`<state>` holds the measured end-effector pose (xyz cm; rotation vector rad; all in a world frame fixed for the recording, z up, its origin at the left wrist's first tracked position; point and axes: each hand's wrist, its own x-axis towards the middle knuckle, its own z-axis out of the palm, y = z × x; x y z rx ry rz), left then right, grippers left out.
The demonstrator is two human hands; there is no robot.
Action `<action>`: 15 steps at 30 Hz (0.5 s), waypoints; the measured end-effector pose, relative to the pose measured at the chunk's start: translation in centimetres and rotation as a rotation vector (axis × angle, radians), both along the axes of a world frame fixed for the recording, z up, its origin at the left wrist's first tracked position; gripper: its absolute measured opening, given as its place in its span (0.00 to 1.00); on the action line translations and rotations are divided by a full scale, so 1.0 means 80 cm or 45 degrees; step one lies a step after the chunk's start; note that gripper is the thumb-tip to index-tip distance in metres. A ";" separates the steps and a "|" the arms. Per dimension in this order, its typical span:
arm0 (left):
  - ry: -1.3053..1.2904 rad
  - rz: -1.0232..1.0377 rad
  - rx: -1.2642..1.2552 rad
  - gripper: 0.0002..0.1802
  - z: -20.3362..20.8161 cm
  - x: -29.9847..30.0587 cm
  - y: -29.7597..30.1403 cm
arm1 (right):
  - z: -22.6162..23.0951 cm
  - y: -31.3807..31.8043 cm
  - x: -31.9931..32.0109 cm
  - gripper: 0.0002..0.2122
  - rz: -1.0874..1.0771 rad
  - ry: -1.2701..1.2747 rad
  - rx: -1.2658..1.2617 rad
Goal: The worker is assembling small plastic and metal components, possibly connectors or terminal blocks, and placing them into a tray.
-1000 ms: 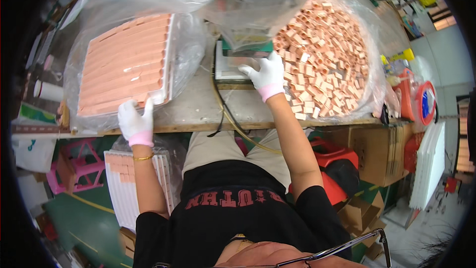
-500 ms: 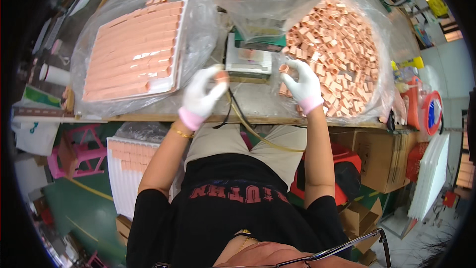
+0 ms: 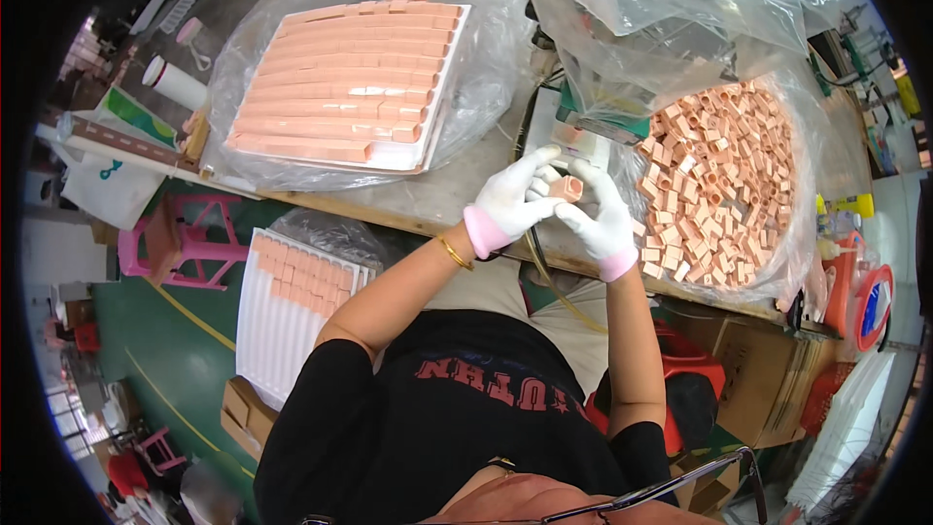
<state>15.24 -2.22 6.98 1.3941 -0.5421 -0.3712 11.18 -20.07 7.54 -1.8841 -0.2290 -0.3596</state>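
Both my hands, in white gloves with pink cuffs, are close together above the table's front. Between them is a small copper-coloured hollow block [image 3: 566, 190], its open end showing. The fingers of my left hand [image 3: 510, 202] close on its left side. My right hand [image 3: 604, 224] curls round its other side with thumb and fingers. Whether a second block is hidden in the fingers I cannot tell. To the right lies a heap of similar hollow blocks [image 3: 719, 185] on clear plastic. At the left, a white tray [image 3: 397, 156] holds rows of these blocks.
A white and green machine [image 3: 607, 126] stands just beyond my hands, partly under a hanging plastic sheet [image 3: 671, 29]. A cable [image 3: 536, 258] drops over the table's front edge. Below at the left are another part-filled white tray [image 3: 267, 331] and a pink stool [image 3: 209, 243].
My hands have come together from apart, each having held a block near its fingertips. The view has shifted, so the table and trays appear turned and further right.
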 end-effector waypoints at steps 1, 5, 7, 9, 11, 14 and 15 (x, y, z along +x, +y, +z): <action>-0.085 0.021 0.138 0.31 0.012 -0.002 0.005 | 0.004 -0.003 -0.001 0.17 0.041 -0.077 -0.187; -1.143 0.358 0.596 0.22 0.057 0.024 0.069 | 0.004 -0.011 0.030 0.13 -0.413 -0.244 -0.449; -1.125 0.530 0.968 0.15 0.054 0.054 0.120 | -0.002 -0.033 0.055 0.13 -0.483 -0.129 -0.550; -1.260 0.634 1.331 0.15 0.070 0.071 0.152 | -0.004 -0.039 0.072 0.12 -0.469 -0.119 -0.535; -1.217 0.581 1.560 0.19 0.059 0.083 0.182 | -0.014 -0.031 0.095 0.12 -0.462 -0.282 -0.532; -1.121 0.466 1.590 0.19 0.059 0.087 0.196 | 0.007 -0.010 0.095 0.14 -0.547 0.078 -0.518; -1.203 0.458 1.520 0.18 0.059 0.088 0.197 | 0.009 -0.019 0.088 0.11 -0.499 0.099 -0.576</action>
